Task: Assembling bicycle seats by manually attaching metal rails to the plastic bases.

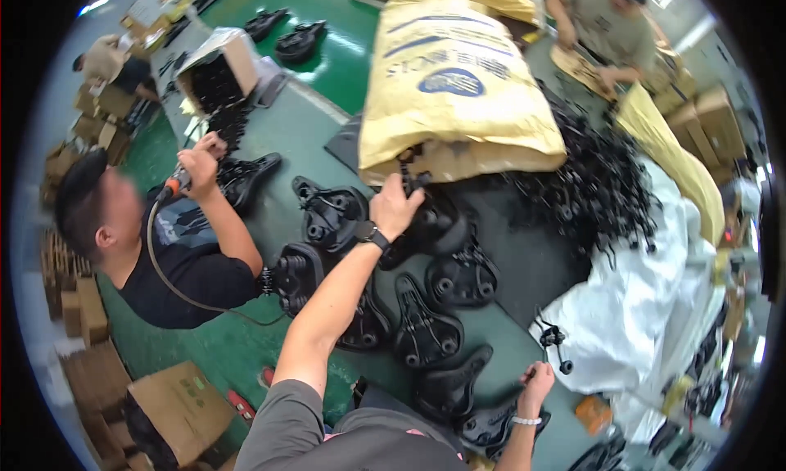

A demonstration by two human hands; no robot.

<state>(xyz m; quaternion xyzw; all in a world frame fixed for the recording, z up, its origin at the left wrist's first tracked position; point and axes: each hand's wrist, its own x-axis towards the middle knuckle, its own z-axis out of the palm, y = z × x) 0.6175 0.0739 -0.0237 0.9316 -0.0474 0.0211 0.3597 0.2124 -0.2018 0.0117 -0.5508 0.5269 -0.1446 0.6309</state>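
Note:
My left hand [395,206], with a dark watch on its wrist, reaches to the mouth of a yellow woven sack [463,103]. Its fingers close on a small black fitting [416,176], partly hidden by the sack's edge. Lower right, my right hand [536,381] pinches a black saddle clamp piece with thin wire legs [553,338], held up beside a white sack. Between my arms several black bicycle saddles [427,328] lie underside up on the table. Another saddle [458,381] rests near my right wrist.
A heap of black metal fittings [581,172] spreads right of the yellow sack, beside a white sack [634,291]. At left a co-worker [192,250] holds an orange-ended tool [173,182] with a hose. Another person [606,29] works at the far right. A carton [217,70] spills black parts.

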